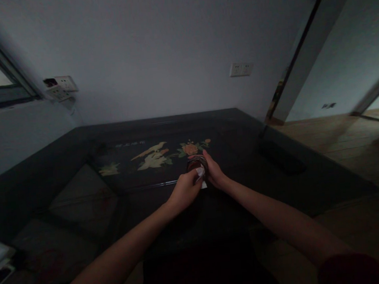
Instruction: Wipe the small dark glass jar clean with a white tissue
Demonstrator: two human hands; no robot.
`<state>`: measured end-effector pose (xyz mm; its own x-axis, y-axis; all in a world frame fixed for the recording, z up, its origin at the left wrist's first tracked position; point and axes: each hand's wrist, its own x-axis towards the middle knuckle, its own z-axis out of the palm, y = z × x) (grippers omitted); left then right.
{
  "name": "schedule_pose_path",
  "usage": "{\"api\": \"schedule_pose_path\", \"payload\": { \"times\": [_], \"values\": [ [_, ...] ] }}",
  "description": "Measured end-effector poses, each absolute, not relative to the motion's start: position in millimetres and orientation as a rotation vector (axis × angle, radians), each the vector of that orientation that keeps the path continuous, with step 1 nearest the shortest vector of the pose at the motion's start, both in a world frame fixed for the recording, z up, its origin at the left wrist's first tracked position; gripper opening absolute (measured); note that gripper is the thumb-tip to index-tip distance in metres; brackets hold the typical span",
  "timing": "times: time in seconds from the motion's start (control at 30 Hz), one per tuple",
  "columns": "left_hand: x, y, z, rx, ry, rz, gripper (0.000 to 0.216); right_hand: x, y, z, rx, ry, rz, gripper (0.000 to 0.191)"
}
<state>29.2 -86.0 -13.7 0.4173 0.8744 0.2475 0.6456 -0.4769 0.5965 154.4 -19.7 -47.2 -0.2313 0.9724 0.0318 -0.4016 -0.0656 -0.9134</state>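
Observation:
Close together over the dark glossy tabletop (169, 213), both hands are at a small dark round vessel (201, 159) with a ringed rim and a brownish inside. Its exact kind is too dim to tell. My right hand (214, 171) is closed around its right side. From the left, the fingers of my left hand (187, 188) pinch a crumpled white tissue (199, 172) at the mouth of the vessel. A white edge also shows just below the hands. The vessel's lower part is hidden by my fingers.
A bird-and-flower picture (153, 158) decorates the tabletop. To the right lies a dark elongated object (282, 156). Wall sockets (241, 69) are behind, with a plugged-in adapter (57, 92) at left. A white item (0, 255) stands at the left edge.

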Motion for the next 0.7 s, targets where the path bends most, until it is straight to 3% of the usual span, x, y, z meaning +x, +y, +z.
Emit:
{"api": "schedule_pose_path", "payload": {
  "times": [0.13, 0.43, 0.7],
  "values": [
    [29, -85, -15, 2.25, 1.288, 0.787, 0.021, 154, -19, -49, -0.772, -1.032, 1.554, 0.051],
    [24, -89, -3, 2.811, 1.397, 0.221, 0.033, 153, -18, -48, -0.796, -1.085, 1.525, 0.052],
    [30, -90, -13, 3.034, 1.519, 0.18, 0.037, 152, -15, -49, -0.819, -1.033, 1.523, 0.051]
  ]
}}
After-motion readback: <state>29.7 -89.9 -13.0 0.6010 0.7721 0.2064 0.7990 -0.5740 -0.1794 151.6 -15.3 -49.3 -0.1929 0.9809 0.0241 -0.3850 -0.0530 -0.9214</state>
